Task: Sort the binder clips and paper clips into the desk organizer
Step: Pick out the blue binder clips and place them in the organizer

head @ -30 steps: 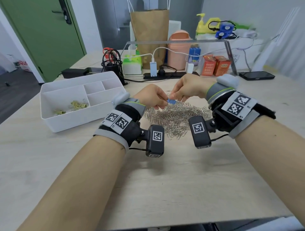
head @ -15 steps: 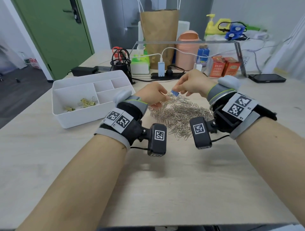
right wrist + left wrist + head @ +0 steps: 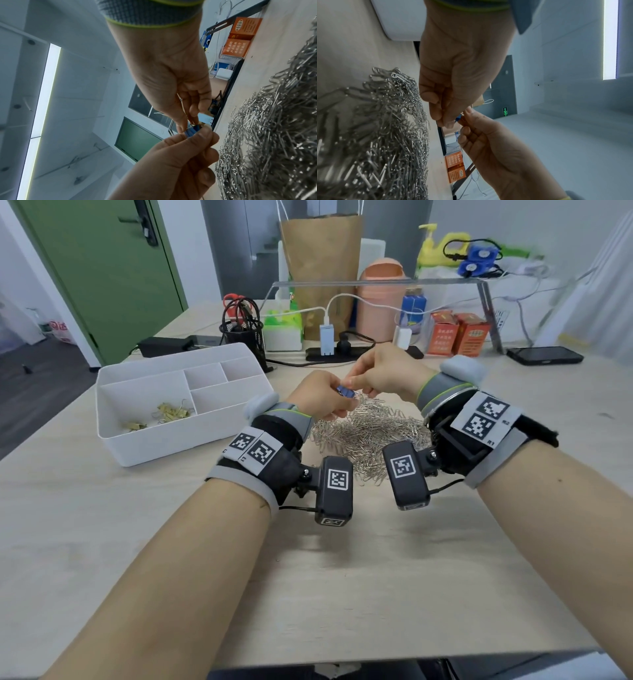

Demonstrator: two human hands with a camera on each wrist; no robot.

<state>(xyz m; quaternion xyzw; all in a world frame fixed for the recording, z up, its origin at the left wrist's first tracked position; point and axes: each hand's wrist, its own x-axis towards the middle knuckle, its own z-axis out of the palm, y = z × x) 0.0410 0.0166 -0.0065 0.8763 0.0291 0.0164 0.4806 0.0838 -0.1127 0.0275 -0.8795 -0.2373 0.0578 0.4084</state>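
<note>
While the pale wooden table (image 3: 144, 542) spreads out under both my forearms, the white desk organizer (image 3: 164, 436) sits on it to my left, a little nearer the middle of the head view than half a second ago, since my head has turned slightly. Gold binder clips (image 3: 169, 413) lie in its large front-left compartment; the other compartments look bare from here. Between my wrists the heap of silver paper clips (image 3: 368, 433) rests on the table in the same place as before. Above the heap's far edge my left hand (image 3: 320, 398) and my right hand (image 3: 383, 373) meet. A second ago they were close together, then half a second ago they drew slightly apart with the clip held in my right fingers; now they have closed together again. Both hands pinch the small blue binder clip (image 3: 192, 130) in the air: my left thumb and forefinger clamp its blue body, and my right fingertips (image 3: 193, 112) nip its wire end.
</note>
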